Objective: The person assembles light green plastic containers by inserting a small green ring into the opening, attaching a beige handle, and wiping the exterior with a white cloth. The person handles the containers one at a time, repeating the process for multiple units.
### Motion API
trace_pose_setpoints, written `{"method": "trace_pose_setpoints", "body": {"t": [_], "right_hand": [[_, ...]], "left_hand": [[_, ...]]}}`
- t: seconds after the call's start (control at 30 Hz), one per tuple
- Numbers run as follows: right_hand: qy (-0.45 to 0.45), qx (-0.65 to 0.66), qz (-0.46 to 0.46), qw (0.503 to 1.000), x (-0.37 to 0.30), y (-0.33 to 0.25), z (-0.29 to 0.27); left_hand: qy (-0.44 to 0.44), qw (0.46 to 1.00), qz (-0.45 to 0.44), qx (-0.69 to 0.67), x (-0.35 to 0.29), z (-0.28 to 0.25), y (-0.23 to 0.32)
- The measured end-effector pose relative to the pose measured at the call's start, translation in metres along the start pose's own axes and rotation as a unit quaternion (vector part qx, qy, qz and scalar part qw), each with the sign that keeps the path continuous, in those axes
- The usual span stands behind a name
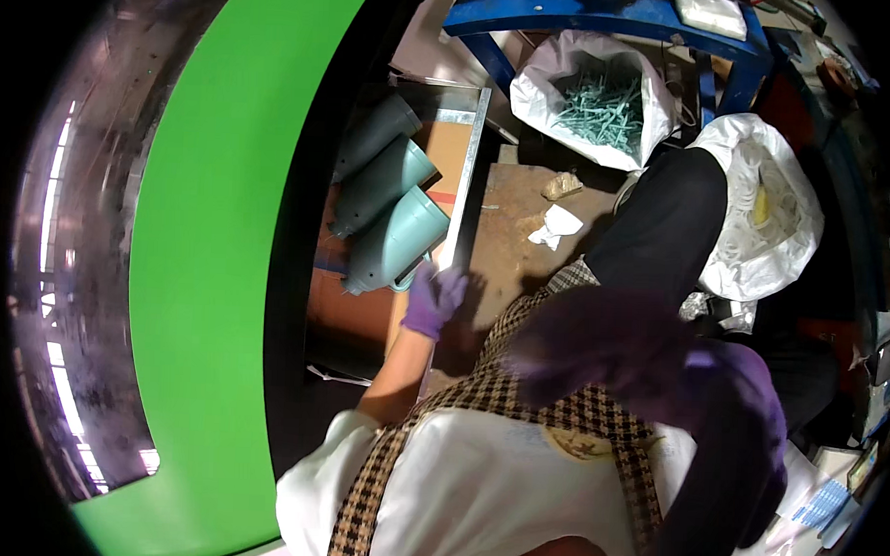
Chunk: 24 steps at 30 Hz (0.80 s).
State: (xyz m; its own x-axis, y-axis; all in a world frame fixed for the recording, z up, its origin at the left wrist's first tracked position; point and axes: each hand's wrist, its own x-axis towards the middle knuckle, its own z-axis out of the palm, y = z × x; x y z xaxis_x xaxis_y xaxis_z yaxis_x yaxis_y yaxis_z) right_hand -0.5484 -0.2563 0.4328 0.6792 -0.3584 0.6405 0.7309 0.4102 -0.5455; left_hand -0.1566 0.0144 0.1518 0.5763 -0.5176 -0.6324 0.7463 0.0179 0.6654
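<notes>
My left hand (432, 301), in a purple glove, is at the handle of the nearest teal plastic jug (403, 239), its fingers closed about it. That jug lies tilted, wide mouth toward the upper right. Two more lie beyond it in a row: another teal jug (387, 186) and a shadowed greyish one (376, 136). All rest inside a metal-edged bin (465, 181). My right hand (595, 347), also gloved in purple, is raised high in front of my apron and smeared by motion. Its fingers cannot be made out.
A large green machine panel (205, 270) stands at my left. Ahead, a white sack (540, 90) of teal plastic scraps sits below a blue metal bench (601, 17). Another white sack (804, 232) with clear pieces stands right. Crumpled white paper (557, 226) lies on a brown board (505, 236).
</notes>
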Motion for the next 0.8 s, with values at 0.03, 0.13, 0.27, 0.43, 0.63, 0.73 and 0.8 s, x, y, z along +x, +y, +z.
{"method": "trace_pose_setpoints", "body": {"t": [0.03, 0.13, 0.27, 0.43, 0.63, 0.73, 0.8], "right_hand": [[0.014, 0.017, -0.037, 0.999, 0.015, 0.02, 0.006], [-0.029, 0.205, -0.14, 0.968, 0.047, 0.045, 0.013], [-0.066, 0.226, -0.187, 0.954, 0.068, 0.071, 0.013], [-0.094, 0.138, -0.142, 0.976, 0.072, 0.069, 0.009], [-0.135, 0.007, -0.054, 0.989, 0.048, 0.039, -0.009], [-0.068, -0.161, 0.005, 0.985, 0.023, 0.047, -0.031], [0.036, -0.382, 0.014, 0.923, 0.005, 0.054, -0.044]], "left_hand": [[0.062, 0.996, -0.048, -0.045, 0.043, -0.019, 0.028], [0.404, 0.914, 0.009, -0.029, 0.046, -0.147, 0.068], [0.322, 0.943, 0.043, -0.065, 0.076, -0.155, 0.103], [0.237, 0.966, 0.031, -0.099, 0.103, -0.139, 0.135], [0.28, 0.89, 0.351, 0.081, 0.088, -0.144, 0.129], [0.227, 0.843, 0.441, 0.207, 0.064, -0.081, 0.119], [0.071, 0.69, 0.629, 0.351, 0.004, 0.057, 0.103]]}}
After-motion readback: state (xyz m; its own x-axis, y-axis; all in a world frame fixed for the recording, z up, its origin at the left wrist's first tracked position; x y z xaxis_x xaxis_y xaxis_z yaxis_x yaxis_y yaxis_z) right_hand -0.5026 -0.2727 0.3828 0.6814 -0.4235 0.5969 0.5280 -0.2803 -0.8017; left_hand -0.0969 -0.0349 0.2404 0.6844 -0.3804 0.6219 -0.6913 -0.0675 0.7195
